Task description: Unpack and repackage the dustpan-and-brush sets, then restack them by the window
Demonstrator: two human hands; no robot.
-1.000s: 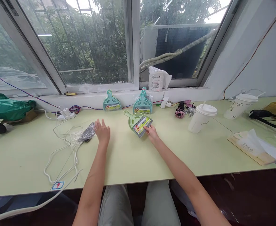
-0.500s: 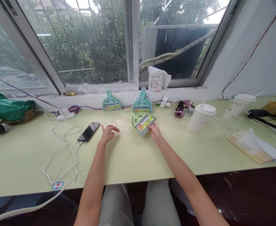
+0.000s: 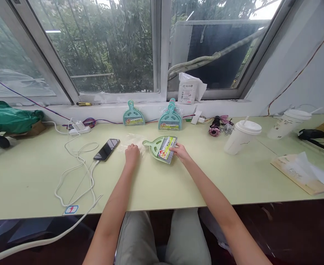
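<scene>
My right hand (image 3: 180, 151) grips the brush end of a green dustpan and brush set (image 3: 155, 148), which has a yellow-green label and its handle pointing left. My left hand (image 3: 132, 152) is closed on a clear plastic bag (image 3: 127, 141) that lies on the table, left of the dustpan's handle. Farther back, one teal dustpan set (image 3: 133, 115) leans against the wall under the window. To its right stands a stack of teal dustpan sets (image 3: 170, 118).
A phone (image 3: 106, 149) with white cables lies left. White lidded cups (image 3: 242, 137) and a tissue pack (image 3: 300, 173) are at the right. Behind are a power strip (image 3: 79, 129), dark and pink cords (image 3: 215, 127) and a white package (image 3: 188, 89). A green bag (image 3: 11, 119) sits far left.
The dustpan set has turned, its handle now lower and farther left. My left hand has moved right and its fingers have closed on the clear bag. The camera view has shifted slightly.
</scene>
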